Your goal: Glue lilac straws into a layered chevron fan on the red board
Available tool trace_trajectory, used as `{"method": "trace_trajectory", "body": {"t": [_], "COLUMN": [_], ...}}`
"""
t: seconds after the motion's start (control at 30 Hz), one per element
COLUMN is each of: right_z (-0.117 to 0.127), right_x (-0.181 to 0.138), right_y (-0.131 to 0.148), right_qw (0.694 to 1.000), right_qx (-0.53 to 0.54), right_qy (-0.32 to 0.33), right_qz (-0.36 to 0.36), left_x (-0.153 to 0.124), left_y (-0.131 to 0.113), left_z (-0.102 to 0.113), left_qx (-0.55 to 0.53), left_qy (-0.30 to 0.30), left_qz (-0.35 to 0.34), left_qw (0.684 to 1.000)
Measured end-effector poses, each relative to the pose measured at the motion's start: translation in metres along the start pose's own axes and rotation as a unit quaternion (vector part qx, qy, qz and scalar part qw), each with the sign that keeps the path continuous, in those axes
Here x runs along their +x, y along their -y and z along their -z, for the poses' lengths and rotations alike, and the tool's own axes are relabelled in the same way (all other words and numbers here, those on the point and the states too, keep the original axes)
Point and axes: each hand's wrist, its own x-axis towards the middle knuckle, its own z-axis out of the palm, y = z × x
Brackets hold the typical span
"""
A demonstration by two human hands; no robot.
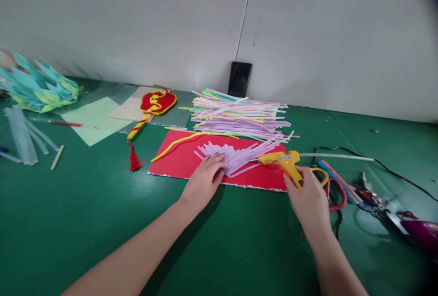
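Note:
My left hand (204, 180) rests with fingers flat on a fan of glued purple straws (236, 155) lying on a red sheet (181, 157). My right hand (308, 198) grips the handle of a yellow glue gun (281, 160). Its nozzle points left at the right edge of the straw piece. A clear glue stick (337, 156) sticks out of the gun's back toward the right.
A pile of pastel straws (239, 116) lies behind the red sheet, with a black phone (239, 79) against the wall. A red and yellow tasselled ornament (153, 104), paper sheets, glue sticks (23, 136) and a teal paper craft (37, 86) sit left. Scissors, cable and tools lie right.

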Motion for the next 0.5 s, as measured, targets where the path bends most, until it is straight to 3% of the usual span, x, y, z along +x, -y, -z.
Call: {"method": "trace_trajectory", "body": {"t": [0.5], "right_z": [0.0007], "right_x": [0.0019], "right_y": [-0.0013], "right_qw": [1.0], "right_qx": [0.0], "right_qy": [-0.022], "right_qz": [-0.006], "left_x": [0.0003], "left_y": [-0.0019], "left_z": [0.0008], "left_qx": [-0.007], "left_qy": [0.004], "left_qz": [0.01], "left_qw": [1.0]}}
